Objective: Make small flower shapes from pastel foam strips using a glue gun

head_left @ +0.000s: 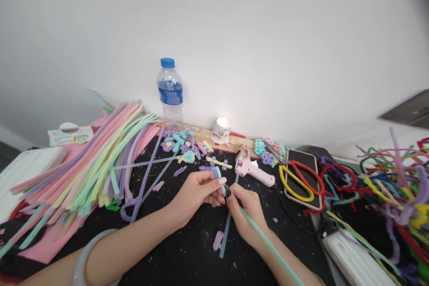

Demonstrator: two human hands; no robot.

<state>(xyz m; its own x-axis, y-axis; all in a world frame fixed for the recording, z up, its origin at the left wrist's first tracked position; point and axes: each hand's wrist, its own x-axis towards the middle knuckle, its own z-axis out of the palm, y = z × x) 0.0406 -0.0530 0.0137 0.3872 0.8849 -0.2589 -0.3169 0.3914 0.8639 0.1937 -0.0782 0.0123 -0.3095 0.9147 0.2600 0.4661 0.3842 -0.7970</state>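
My left hand (196, 192) is closed, pinching a short purple and mint pipe cleaner piece (215, 170) between thumb and fingers. Close against it, my right hand (248, 214) grips a long mint pipe cleaner (268, 243), whose tail runs down over the right forearm. The fingertips nearly meet, so how the mint strand joins the piece is hidden. Below the hands lies a translucent glue stick (225, 237) beside a short lilac scrap (217, 240). Just beyond the right hand, a pink glue gun (256, 173) rests on its side.
Loose pipe cleaners (100, 156) are heaped at left. Small fuzzy pieces (187, 145) lie mid-table, with a water bottle (170, 91) and paper cup (221, 130) behind. Scissors (296, 183) overlap a phone (303, 170) at right, near a tangle of coloured pipe cleaners (402, 201).
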